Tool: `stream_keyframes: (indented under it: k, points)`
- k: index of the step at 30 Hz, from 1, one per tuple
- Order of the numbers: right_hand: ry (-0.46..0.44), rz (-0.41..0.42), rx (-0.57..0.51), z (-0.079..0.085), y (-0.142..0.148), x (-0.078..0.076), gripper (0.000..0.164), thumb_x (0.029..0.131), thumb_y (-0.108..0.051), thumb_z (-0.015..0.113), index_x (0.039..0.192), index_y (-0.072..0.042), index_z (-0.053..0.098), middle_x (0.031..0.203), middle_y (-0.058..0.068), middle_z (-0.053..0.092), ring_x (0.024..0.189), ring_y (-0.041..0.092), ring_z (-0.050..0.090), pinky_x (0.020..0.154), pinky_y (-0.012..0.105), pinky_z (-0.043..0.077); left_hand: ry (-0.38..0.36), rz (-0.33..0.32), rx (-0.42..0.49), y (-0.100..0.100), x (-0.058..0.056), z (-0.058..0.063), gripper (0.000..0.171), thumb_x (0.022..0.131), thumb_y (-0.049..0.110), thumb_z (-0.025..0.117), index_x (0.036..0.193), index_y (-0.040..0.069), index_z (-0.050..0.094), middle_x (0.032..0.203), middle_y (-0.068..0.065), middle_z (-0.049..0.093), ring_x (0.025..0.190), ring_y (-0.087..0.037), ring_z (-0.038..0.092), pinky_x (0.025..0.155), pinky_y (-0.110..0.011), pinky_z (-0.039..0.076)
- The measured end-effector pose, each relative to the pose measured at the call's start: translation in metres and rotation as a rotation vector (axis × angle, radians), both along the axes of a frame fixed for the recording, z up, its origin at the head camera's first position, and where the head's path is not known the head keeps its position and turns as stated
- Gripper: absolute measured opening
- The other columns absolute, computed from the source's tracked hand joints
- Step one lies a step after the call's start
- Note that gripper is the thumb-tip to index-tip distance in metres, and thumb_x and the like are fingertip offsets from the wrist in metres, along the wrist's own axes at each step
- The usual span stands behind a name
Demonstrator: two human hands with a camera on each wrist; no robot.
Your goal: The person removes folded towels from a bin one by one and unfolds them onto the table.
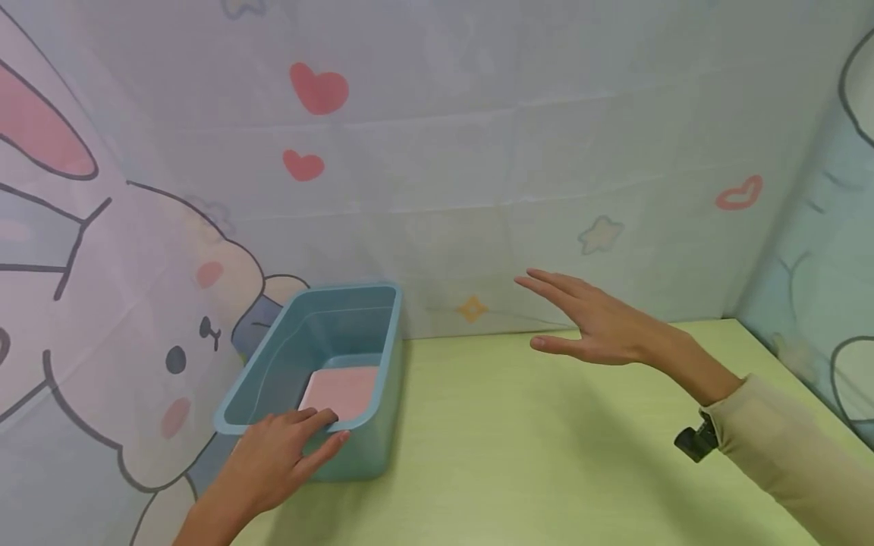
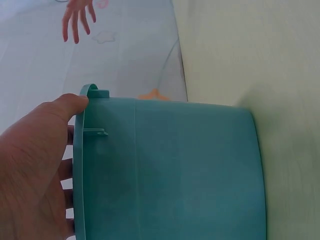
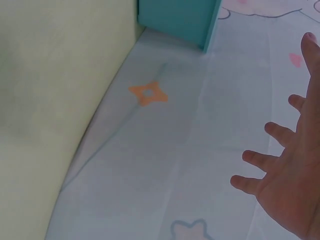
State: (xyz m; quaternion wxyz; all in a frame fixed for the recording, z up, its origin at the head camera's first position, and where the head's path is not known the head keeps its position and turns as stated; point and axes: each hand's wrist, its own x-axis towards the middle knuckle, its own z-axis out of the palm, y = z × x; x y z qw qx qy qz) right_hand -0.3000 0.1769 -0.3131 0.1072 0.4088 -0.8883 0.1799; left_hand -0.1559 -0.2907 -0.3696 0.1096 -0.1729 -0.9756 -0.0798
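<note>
A teal plastic bin (image 1: 392, 394) stands at the left against the back wall, its mouth facing up. My left hand (image 1: 276, 459) holds its near rim, fingers over the edge and thumb on the outer side. In the left wrist view the thumb (image 2: 75, 104) touches the rim, while the fingertips are hidden behind it. Inside the bin lies a flat pink item (image 1: 341, 390); its kind cannot be made out. My right hand (image 1: 601, 326) hovers above the table to the right, fingers straight and thumb apart, holding nothing.
A pale yellow-green tabletop (image 1: 492, 440) runs under the bin and to the right. Printed cloth walls with a rabbit (image 1: 136, 364) and hearts (image 1: 319, 89) enclose it at the left, back and right. A small black device (image 1: 698, 438) sits at my right wrist.
</note>
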Motion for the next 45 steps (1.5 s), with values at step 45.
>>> stream_keyframes:
  k: [45]
  points:
    - [-0.111, 0.197, 0.122, 0.043, -0.151, -0.029, 0.088, 0.094, -0.079, 0.047, 0.166, -0.037, 0.021, 0.169, -0.008, 0.024, 0.154, 0.023, 0.026, 0.12, 0.052, 0.027, 0.031, -0.087, 0.057, 0.022, 0.013, -0.001, 0.03, 0.105, 0.048, 0.057, 0.113, 0.024, 0.074, 0.104, 0.014, 0.068, 0.095, -0.008, 0.065, 0.08, -0.041, 0.041]
